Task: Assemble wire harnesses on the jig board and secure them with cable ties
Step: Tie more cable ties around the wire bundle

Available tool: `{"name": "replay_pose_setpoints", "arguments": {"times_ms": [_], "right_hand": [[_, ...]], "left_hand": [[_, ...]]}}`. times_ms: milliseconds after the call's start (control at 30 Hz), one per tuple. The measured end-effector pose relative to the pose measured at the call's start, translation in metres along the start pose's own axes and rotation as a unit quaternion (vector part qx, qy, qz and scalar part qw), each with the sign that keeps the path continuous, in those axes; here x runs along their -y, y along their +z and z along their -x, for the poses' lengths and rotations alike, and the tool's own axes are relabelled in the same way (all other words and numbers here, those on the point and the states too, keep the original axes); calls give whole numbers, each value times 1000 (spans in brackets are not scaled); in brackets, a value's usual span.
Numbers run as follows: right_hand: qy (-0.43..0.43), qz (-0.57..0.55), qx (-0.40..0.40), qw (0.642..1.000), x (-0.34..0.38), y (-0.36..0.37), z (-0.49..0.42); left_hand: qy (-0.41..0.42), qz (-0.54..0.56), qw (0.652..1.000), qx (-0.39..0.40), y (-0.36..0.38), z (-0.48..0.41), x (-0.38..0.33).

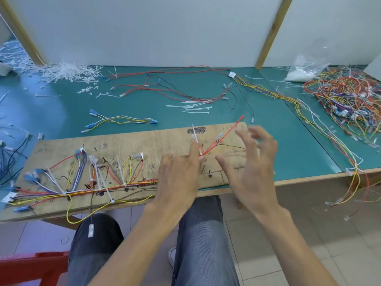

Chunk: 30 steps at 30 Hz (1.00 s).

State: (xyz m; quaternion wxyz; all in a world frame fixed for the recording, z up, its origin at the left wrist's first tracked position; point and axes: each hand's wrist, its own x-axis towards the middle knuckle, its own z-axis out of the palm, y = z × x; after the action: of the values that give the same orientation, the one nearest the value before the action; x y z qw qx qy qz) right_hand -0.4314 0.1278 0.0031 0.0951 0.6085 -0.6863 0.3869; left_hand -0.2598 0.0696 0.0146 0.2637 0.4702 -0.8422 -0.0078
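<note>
Green table [61,112] bears jig board [144,141], wires [348,100], ties [68,73].

I am pinching a fan of red wires [233,126] at its base with my left hand [177,176], low over the wooden jig board [123,141], and a white cable tie [194,135] is sticking up beside my fingertip. My right hand [253,168] is hovering just beside it, fingers spread and blurred. A tied harness [82,190] is lying along the board's left half.

The bench [61,112] is showing teal, and the jig board [165,139] at its near edge is showing tan wood with dark scribbles. Red, yellow, purple and white wires [86,191] are running across it.
</note>
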Motion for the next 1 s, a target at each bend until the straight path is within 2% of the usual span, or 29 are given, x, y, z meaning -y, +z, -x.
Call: {"name": "replay_pose_setpoints", "arguments": {"times_ms": [67, 133, 200, 267, 333, 433, 500, 600, 700, 867, 933, 1000], "right_hand": [[-24, -50, -50, 997, 7, 6, 21], [-62, -88, 7, 994, 15, 16, 32], [-85, -80, 87, 989, 26, 29, 32], [-68, -60, 137, 986, 41, 41, 25], [-33, -33, 152, 987, 52, 48, 17], [33, -97, 179, 979, 60, 55, 9], [52, -145, 164, 974, 62, 60, 10], [68, -135, 135, 979, 63, 67, 16], [73, -146, 135, 977, 63, 72, 14], [2, -129, 77, 989, 66, 78, 21], [18, -208, 56, 976, 65, 77, 21], [62, -259, 63, 962, 65, 77, 17]], "left_hand": [[-5, 47, 999, -7, -10, -4, 7], [-2, 99, 995, 10, -16, -5, 16], [16, 155, 987, 40, -22, -6, 23], [48, 189, 979, 52, -28, -5, 28], [70, 204, 974, 73, -33, 0, 36], [54, 125, 989, 50, -46, 8, 65], [14, 73, 995, 63, -55, 15, 87], [-47, 89, 984, 148, -59, 26, 97], [-20, 44, 985, 166, -51, 28, 93], [-9, -36, 980, 196, -41, 24, 92], [-18, -20, 983, 184, -40, 25, 90], [-31, 49, 984, 169, -40, 26, 91]]}}
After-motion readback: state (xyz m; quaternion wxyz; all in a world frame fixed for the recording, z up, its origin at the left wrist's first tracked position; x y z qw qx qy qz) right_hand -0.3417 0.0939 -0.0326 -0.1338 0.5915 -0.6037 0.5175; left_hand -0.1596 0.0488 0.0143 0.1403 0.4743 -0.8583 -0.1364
